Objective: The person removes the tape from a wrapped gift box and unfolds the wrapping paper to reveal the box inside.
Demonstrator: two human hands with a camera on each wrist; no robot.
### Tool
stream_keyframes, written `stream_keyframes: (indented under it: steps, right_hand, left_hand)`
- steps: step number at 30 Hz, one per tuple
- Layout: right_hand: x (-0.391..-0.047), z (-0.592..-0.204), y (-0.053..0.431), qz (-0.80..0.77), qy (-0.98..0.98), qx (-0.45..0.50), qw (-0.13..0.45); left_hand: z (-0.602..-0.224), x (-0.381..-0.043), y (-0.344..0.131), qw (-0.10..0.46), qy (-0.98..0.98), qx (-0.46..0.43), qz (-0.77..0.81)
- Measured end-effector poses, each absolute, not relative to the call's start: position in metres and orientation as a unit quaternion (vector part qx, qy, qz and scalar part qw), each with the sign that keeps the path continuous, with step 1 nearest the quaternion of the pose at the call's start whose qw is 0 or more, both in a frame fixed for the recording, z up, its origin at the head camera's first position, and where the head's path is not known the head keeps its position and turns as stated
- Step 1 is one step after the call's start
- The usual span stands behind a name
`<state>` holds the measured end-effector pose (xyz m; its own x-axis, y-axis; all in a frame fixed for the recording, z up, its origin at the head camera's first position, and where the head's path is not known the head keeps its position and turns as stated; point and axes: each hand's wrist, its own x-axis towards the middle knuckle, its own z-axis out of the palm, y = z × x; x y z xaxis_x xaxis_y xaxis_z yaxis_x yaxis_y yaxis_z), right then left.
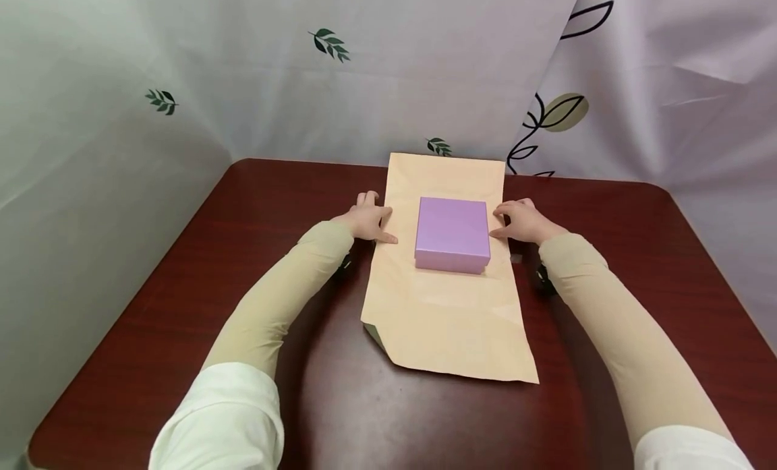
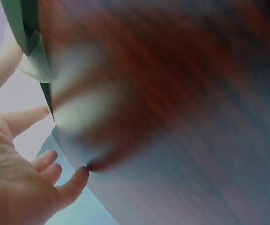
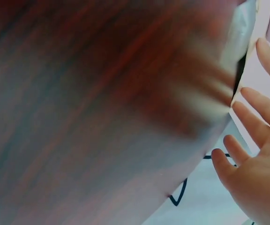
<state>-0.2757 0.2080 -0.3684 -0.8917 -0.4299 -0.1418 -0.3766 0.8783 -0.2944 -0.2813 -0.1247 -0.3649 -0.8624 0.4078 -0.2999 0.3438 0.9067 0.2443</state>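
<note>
A lilac lidded box (image 1: 452,227) sits on a long sheet of tan wrapping paper (image 1: 449,321). My left hand (image 1: 367,218) is at the paper's left edge, its thumb and index finger spread apart and their tips on the paper. At the right edge is my right hand (image 1: 521,220), with its thumb tip close to the box's right side. In the left wrist view, the fingers of the left hand (image 2: 27,183) are spread and the little finger meets the table. The right wrist view shows the right hand (image 3: 261,150) with fingers extended at the paper's edge.
The dark red-brown table (image 1: 200,281) has rounded far corners. A pale curtain (image 1: 255,72) with leaf prints hangs behind it and at the sides. The paper's near left corner (image 1: 376,335) curls, showing a darker underside.
</note>
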Motion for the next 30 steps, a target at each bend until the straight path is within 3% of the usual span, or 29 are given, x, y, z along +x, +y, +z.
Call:
stream_keyframes:
  steps: [12, 23, 30]
  right_hand:
    - [-0.272, -0.352, 0.207, -0.135, 0.961, -0.216, 0.105]
    - [-0.258, -0.342, 0.211, -0.15, 0.959, -0.216, 0.104]
    - [-0.246, -0.336, 0.219, -0.175, 0.957, -0.206, 0.103]
  left_hand:
    - [-0.344, -0.266, -0.119, 0.163, 0.958, 0.215, 0.101]
    - [-0.33, -0.19, -0.137, 0.227, 0.887, 0.392, 0.088]
    - [-0.335, -0.146, -0.151, 0.262, 0.869, 0.409, 0.09]
